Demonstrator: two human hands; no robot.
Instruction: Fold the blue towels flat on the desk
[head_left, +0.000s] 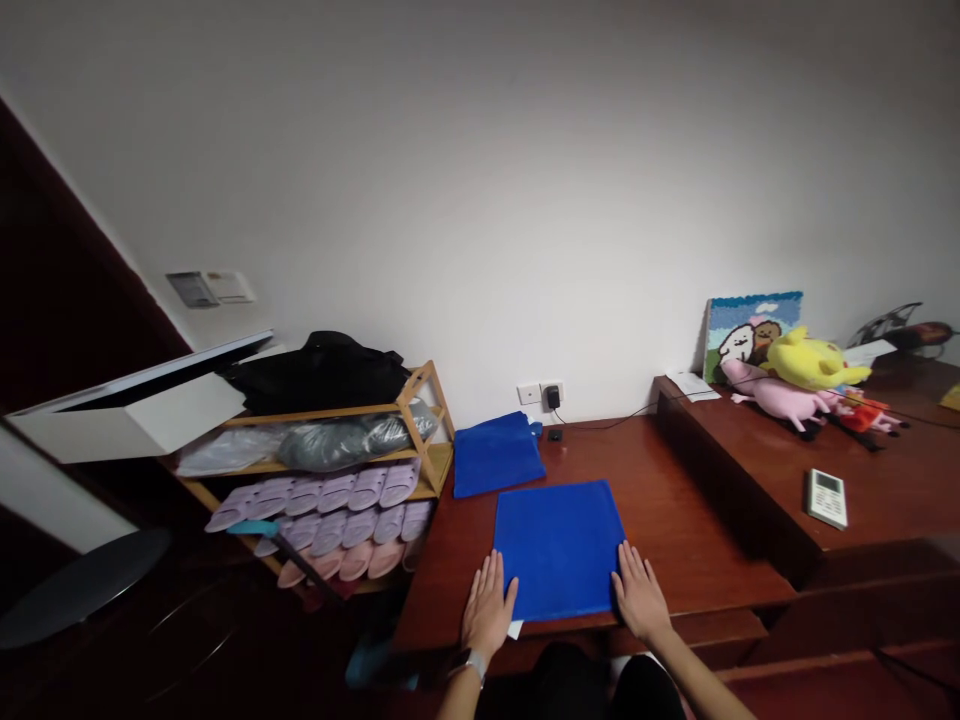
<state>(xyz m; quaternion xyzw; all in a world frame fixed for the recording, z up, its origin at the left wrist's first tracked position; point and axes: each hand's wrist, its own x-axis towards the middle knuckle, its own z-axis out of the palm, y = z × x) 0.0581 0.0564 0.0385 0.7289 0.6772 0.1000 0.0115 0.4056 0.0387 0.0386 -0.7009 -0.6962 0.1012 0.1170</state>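
I see the blue cloth lying flat near the front edge of the dark red tabletop. A white scrap peeks out under its near left corner; what it is I cannot make out. My left hand lies palm down at the cloth's left edge, fingers spread, grip wide and holding nothing. My right hand mirrors it at the right edge, likewise flat. A folded blue cloth lies behind. A slipper rack stands left, plush toys far right.
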